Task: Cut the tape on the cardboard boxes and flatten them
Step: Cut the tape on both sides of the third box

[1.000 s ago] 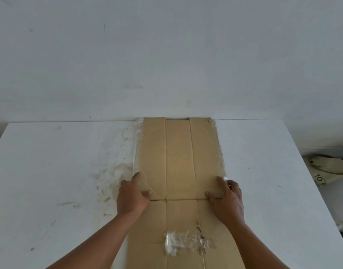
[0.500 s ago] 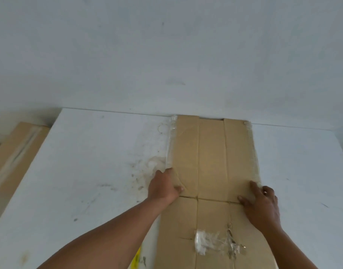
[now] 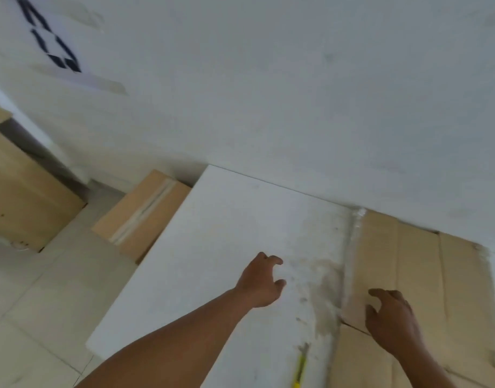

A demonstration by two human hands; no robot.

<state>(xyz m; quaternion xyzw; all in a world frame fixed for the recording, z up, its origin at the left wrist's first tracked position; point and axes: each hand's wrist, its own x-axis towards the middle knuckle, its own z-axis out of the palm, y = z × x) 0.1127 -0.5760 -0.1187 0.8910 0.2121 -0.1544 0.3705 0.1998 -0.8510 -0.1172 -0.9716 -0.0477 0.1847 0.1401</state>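
Cardboard, brown and pressed flat (image 3: 414,275), lies on the right part of the white table (image 3: 226,233), its far end close to the wall (image 3: 296,107). I can make out crumpled clear tape (image 3: 355,228) along its left edge. On my feed the left hand (image 3: 261,281) hangs over bare tabletop, well left of the sheet, fingers loosely bent and holding nothing. The right hand (image 3: 391,320) is over the sheet near a crease, fingers also slack and empty; I cannot tell whether it touches the board. A thin yellow tool (image 3: 300,368), too blurred for me to name, lies on the table just beside the sheet's left edge. Down on the tiled floor (image 3: 44,303), a taped box (image 3: 141,211) sits against the table's far left corner, with a larger cardboard box (image 3: 22,191) well apart to its left
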